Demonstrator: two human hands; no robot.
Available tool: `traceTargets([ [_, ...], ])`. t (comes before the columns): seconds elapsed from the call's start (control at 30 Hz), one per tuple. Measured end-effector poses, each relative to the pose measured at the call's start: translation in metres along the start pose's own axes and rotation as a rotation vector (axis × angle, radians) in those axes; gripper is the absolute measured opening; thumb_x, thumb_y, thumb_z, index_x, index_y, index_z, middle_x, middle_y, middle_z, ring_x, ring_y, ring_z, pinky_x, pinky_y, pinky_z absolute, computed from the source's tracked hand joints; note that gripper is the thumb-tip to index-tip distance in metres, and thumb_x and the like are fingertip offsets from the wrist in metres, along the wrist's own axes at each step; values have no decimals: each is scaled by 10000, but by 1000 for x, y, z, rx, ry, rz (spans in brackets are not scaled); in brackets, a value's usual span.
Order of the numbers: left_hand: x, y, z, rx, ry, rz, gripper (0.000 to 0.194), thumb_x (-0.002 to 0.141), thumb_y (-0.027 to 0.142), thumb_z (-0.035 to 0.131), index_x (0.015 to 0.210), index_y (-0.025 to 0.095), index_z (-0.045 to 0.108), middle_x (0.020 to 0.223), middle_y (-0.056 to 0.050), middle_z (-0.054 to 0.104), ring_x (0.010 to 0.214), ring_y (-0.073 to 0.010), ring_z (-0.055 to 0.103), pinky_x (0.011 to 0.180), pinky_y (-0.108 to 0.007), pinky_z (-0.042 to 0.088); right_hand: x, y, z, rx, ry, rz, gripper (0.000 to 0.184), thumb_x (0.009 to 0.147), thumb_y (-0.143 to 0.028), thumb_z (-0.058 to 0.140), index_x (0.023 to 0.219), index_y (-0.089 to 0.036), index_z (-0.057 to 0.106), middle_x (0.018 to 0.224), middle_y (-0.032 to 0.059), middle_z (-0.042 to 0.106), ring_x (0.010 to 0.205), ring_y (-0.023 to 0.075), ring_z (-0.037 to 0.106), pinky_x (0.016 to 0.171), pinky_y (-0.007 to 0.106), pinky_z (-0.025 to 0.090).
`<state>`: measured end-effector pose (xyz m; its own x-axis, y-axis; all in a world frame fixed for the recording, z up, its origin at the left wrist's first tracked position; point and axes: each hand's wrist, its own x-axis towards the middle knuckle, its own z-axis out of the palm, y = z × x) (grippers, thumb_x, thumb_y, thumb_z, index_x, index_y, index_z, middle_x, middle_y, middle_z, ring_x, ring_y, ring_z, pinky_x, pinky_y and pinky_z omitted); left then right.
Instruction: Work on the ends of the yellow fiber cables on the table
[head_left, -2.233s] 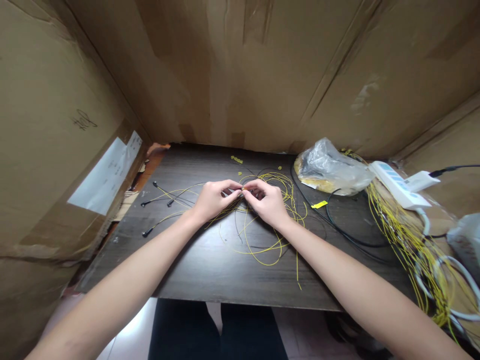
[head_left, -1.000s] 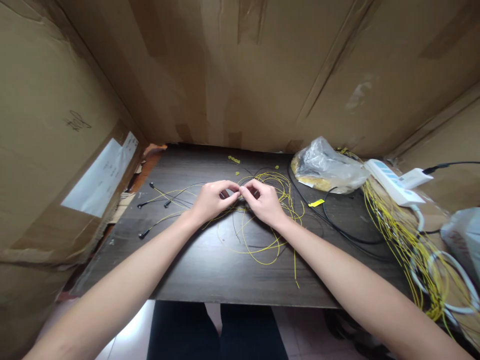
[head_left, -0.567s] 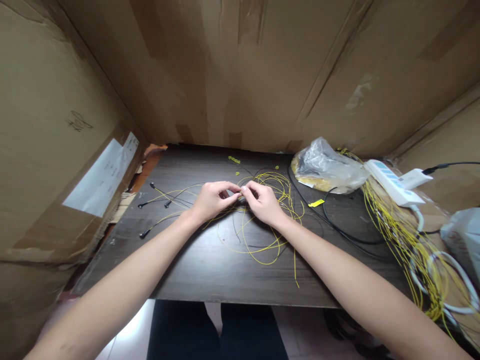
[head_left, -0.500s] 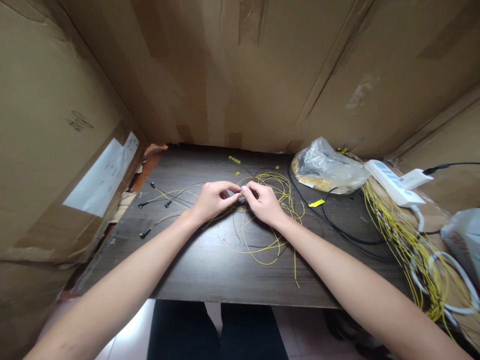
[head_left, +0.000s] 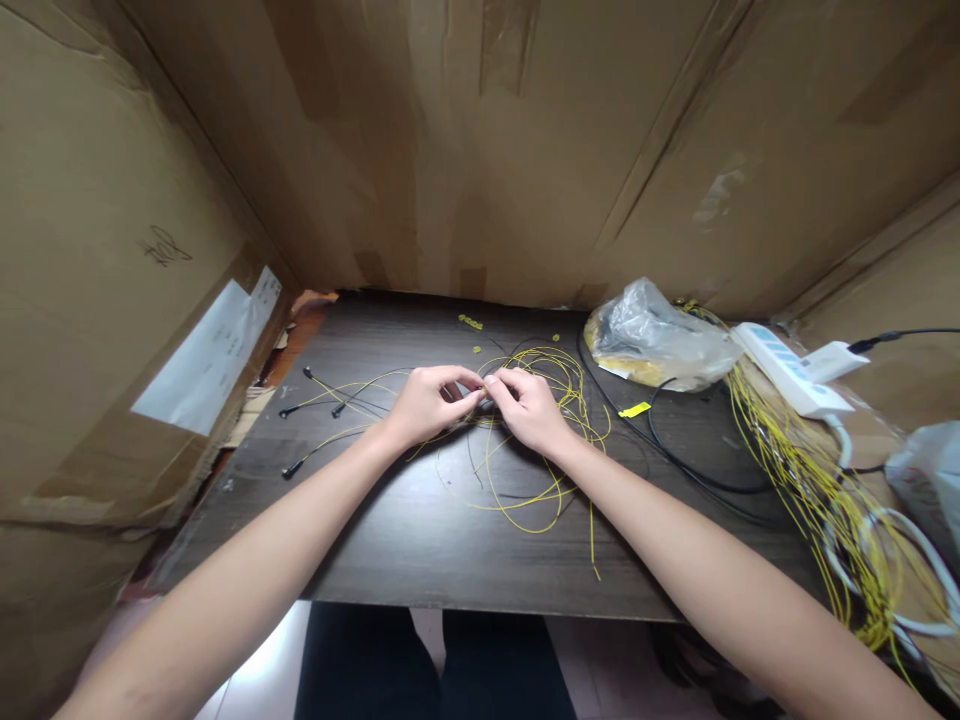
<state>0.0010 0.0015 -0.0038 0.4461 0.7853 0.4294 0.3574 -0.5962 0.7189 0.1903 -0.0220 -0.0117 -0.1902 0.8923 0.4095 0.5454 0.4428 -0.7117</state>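
Over the middle of the dark table [head_left: 390,560], my left hand [head_left: 431,403] and my right hand [head_left: 529,407] meet with their fingertips pinched together. The yellow and black wires [head_left: 517,520] run through and under both hands, and the fingers appear closed on them; the exact spot pinched is hidden. To the right of my hands the wires lie in loose loops. On the left their ends fan out, each with a black connector [head_left: 292,468]. Several small yellow pieces [head_left: 470,321] lie just beyond my hands.
A clear plastic bag [head_left: 652,335] lies at the back right, beside a white power strip [head_left: 791,370]. A bundle of yellow wires [head_left: 795,470] hangs along the right edge. Black cable [head_left: 675,455] with a yellow tag [head_left: 634,410] curves nearby. Cardboard walls [head_left: 450,150] enclose the table.
The view has shifted very slightly. Both hands stay pinched together in the same place, with only tiny finger movement.
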Motion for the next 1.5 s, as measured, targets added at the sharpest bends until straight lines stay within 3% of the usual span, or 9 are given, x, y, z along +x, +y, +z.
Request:
traceTargets([
  [0.17, 0, -1, -1, 4, -3, -26, 124, 855, 262, 713, 896, 167, 781, 740, -24, 762, 614, -129, 676, 586, -214, 548, 0, -1, 0, 69, 8, 4, 147, 909, -281, 534, 807, -212, 612, 783, 26, 665, 717, 179, 586, 669, 296, 429],
  [0.4, 0, 1, 0, -20, 6, 5, 119, 856, 246, 706, 906, 162, 773, 753, -23, 762, 585, -112, 661, 568, -198, 535, 1, 1, 1, -41, -22, -27, 393, 1003, -364, 434, 640, -219, 474, 621, 10, 555, 658, 175, 516, 665, 312, 389],
  [0.6, 0, 0, 0, 4, 14, -21, 117, 859, 256, 720, 907, 161, 768, 746, -20, 757, 605, -118, 669, 592, -203, 544, 0, -1, 1, 60, -2, -28, 155, 933, -283, 526, 822, -205, 600, 795, 26, 648, 728, 171, 572, 682, 291, 420],
  [0.87, 0, -1, 0, -17, 5, 6, 99, 853, 214, 710, 899, 148, 767, 752, -21, 757, 601, -105, 661, 583, -188, 524, 0, 2, 2, -10, -18, -19, 359, 988, -366, 456, 666, -211, 484, 639, 10, 556, 672, 170, 506, 665, 304, 363],
  [1.13, 0, -1, -1, -16, 6, -11, 97, 845, 212, 721, 898, 152, 776, 755, -18, 761, 613, -107, 661, 592, -188, 519, 0, 0, 1, 80, 0, -4, 148, 911, -283, 537, 816, -198, 613, 767, 23, 644, 698, 165, 555, 662, 289, 408],
  [1.5, 0, -3, 0, 2, 1, 16, 105, 851, 217, 716, 900, 150, 782, 741, -22, 761, 574, -102, 646, 566, -186, 510, 0, 0, 0, 22, -23, 12, 316, 967, -358, 493, 702, -203, 565, 673, 14, 595, 686, 170, 532, 667, 301, 381],
])
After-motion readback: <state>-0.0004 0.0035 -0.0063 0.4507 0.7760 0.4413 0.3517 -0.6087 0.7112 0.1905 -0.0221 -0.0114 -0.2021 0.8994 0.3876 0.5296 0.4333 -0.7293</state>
